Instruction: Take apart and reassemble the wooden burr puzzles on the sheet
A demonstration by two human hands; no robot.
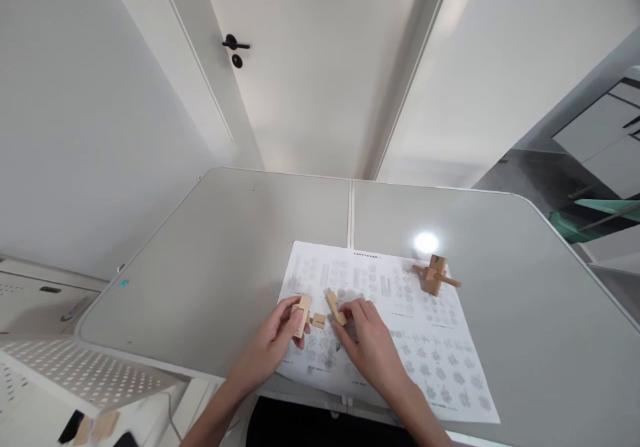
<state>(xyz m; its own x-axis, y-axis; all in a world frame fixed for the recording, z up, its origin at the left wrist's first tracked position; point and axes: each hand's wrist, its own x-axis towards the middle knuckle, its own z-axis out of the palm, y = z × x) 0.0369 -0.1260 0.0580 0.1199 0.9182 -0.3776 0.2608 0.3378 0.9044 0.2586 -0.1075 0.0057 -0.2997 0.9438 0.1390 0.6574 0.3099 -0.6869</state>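
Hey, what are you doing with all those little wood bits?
A person is handling small wooden pieces over a printed sheet on a table. The left hand holds some light blocks, one sticking out towards the right. The right hand has its fingers on a separate stick, which isn't joined to them. A browner wooden shape with crossing bars sits by the sheet's far right corner, untouched.

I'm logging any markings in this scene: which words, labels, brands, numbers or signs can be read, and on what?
None reads with certainty.
Printed sheet: a dark heading and small captions among the diagrams, all too small and blurred.
Interlocked wooden blocks: one dark character on the top block, too unclear to name.
Wooden pieces in the left hand: dark marks, too small to read.
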